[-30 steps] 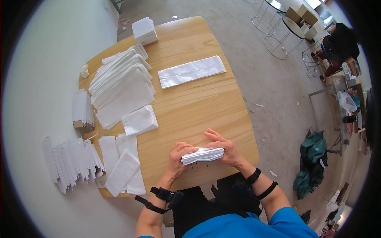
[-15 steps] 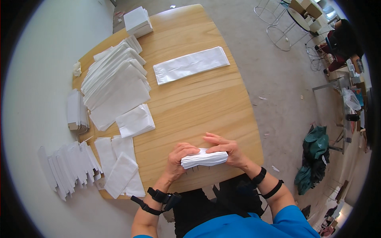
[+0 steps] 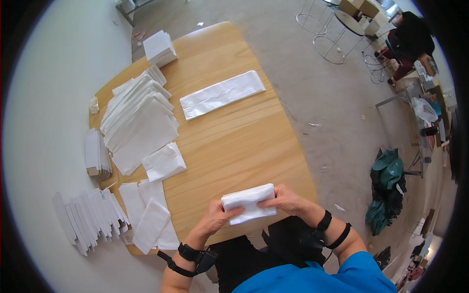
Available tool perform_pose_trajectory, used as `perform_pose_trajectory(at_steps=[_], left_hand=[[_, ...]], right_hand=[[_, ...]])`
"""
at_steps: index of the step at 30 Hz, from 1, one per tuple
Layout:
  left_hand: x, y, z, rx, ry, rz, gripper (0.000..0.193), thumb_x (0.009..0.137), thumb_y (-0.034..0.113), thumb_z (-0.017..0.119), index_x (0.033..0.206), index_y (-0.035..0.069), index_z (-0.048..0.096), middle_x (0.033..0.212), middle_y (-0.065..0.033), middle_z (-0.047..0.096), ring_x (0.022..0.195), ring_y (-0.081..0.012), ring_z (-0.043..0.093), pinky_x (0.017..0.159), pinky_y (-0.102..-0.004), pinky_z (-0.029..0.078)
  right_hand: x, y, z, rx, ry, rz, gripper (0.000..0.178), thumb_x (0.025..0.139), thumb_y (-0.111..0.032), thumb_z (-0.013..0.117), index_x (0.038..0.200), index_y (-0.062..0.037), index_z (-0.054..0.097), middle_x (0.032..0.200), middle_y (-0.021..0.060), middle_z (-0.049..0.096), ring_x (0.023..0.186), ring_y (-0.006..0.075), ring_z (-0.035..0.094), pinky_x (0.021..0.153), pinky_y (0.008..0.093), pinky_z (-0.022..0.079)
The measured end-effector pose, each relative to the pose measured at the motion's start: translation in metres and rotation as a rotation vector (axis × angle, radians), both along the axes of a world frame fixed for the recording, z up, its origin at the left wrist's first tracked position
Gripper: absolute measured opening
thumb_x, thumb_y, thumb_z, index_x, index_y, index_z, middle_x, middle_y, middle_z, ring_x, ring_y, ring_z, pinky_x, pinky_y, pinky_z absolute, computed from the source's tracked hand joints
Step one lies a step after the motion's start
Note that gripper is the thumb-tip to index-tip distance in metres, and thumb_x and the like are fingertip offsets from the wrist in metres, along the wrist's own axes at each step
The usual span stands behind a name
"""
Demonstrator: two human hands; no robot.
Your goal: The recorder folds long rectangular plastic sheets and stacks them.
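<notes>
A stack of white folded sheets, soft like cloth or tissue, is gripped at both ends close to the table's near edge. My left hand closes on its left end, thumb lying on top. At the opposite end my right hand does the same, its thumb pressed on the upper face. The fingers under the stack are hidden. Beyond them lies a long, flat white folded bundle. To the left sits a smaller white folded pile, beside a big fanned heap of white sheets.
The wooden table also bears a white block stack at its far corner and loose white pieces at the near left. White flat cartons stand by the wall. Dark green bags lie on the floor; a person sits far right.
The stack has tipped so its broad top face shows instead of its layered edge. My thumbs now press on that face. The whole view has shifted slightly.
</notes>
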State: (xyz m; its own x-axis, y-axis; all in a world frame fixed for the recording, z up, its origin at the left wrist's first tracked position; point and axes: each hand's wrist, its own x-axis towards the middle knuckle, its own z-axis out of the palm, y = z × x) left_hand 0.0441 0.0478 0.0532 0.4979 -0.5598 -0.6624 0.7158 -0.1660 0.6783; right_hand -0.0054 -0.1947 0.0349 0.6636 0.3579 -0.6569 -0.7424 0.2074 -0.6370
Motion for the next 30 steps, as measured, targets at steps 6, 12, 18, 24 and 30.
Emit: perform_pose_trajectory(at_steps=[6, 12, 18, 24, 30], left_hand=[[-0.066, 0.004, 0.003, 0.011, 0.048, -0.076, 0.036, 0.085, 0.016, 0.072, 0.115, -0.001, 0.062, 0.107, -0.0044, 0.064, 0.094, -0.0134, 0.058, 0.084, -0.0283, 0.047], [-0.145, 0.017, 0.017, -0.002, 0.050, -0.041, 0.039, 0.089, 0.017, 0.067, 0.122, -0.002, 0.057, 0.113, -0.0077, 0.063, 0.100, -0.0171, 0.059, 0.089, -0.0313, 0.047], [-0.213, 0.034, 0.021, 0.055, -0.048, -0.109, 0.043, 0.090, 0.017, 0.064, 0.126, -0.004, 0.054, 0.118, -0.0107, 0.061, 0.104, -0.0200, 0.059, 0.092, -0.0329, 0.047], [-0.252, 0.012, 0.060, 0.122, -0.193, -0.170, 0.030, 0.093, 0.009, 0.056, 0.120, -0.006, 0.057, 0.113, -0.0104, 0.063, 0.101, -0.0180, 0.059, 0.084, -0.0300, 0.049], [-0.270, 0.020, 0.046, 0.025, -0.191, -0.099, 0.026, 0.096, 0.014, 0.053, 0.114, -0.004, 0.061, 0.103, -0.0045, 0.064, 0.090, -0.0129, 0.058, 0.076, -0.0268, 0.049]], right_hand=[[-0.081, -0.001, 0.012, 0.218, 0.108, -0.107, 0.033, 0.084, -0.015, 0.072, 0.112, -0.0004, 0.063, 0.104, 0.0061, 0.067, 0.092, 0.0151, 0.062, 0.082, 0.0300, 0.051], [-0.165, 0.020, 0.008, 0.252, 0.017, -0.019, 0.024, 0.090, -0.018, 0.066, 0.107, -0.0007, 0.066, 0.096, -0.0006, 0.066, 0.088, 0.0103, 0.060, 0.079, 0.0271, 0.048], [-0.240, 0.017, 0.016, 0.093, -0.159, -0.118, 0.026, 0.085, -0.017, 0.067, 0.104, 0.0004, 0.068, 0.092, 0.0042, 0.065, 0.081, 0.0131, 0.057, 0.069, 0.0286, 0.047], [-0.282, 0.005, 0.008, 0.076, -0.270, -0.183, 0.026, 0.085, -0.013, 0.066, 0.106, 0.0026, 0.067, 0.095, 0.0055, 0.066, 0.087, 0.0149, 0.057, 0.076, 0.0300, 0.048], [-0.285, -0.004, 0.022, -0.120, -0.430, -0.058, 0.021, 0.085, -0.010, 0.066, 0.103, 0.0015, 0.070, 0.097, 0.0066, 0.067, 0.088, 0.0156, 0.058, 0.075, 0.0313, 0.050]])
